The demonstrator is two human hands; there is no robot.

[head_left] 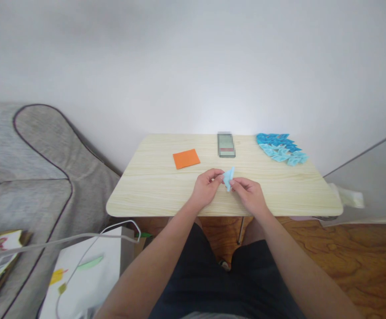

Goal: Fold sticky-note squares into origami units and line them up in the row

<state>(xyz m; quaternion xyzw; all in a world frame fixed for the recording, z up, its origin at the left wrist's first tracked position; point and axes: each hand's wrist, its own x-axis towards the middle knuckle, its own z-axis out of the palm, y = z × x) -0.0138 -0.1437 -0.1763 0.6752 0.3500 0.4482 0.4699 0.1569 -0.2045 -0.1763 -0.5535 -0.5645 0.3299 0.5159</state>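
Pinching folded light-blue paper [228, 176] between both hands [206, 189] over the table [153, 186].

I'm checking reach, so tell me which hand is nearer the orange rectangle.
Left. The left hand is to the right of the orange rectangle and closer to the person; the right hand is farther right, across the light-blue folded paper.

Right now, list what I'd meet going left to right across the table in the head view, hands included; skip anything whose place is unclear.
Orange paper → left hand → light-blue folded piece → right hand → pile of blue folded pieces.
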